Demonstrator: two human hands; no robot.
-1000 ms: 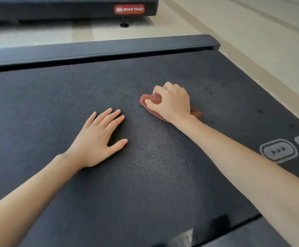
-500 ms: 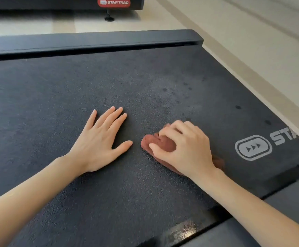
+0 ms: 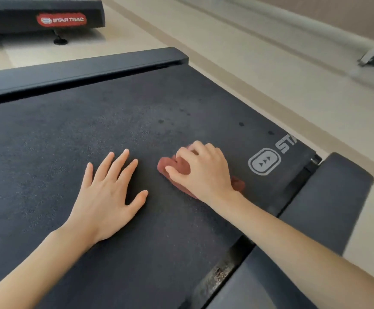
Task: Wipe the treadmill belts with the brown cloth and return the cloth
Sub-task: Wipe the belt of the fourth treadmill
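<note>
Pressing down on the treadmill belt (image 3: 47, 152), the right hand (image 3: 204, 172) has its fingers curled over the bunched brown cloth (image 3: 177, 166), which lies on the belt just left of the printed grey logo (image 3: 264, 161) (only part of the lettering shows). The left hand (image 3: 108, 197) lies flat on the belt beside it, fingers spread and holding nothing. A few dark spots (image 3: 241, 124) mark the belt beyond the cloth. Another treadmill (image 3: 43, 18) stands on the pale floor (image 3: 270, 74) farther off.
</note>
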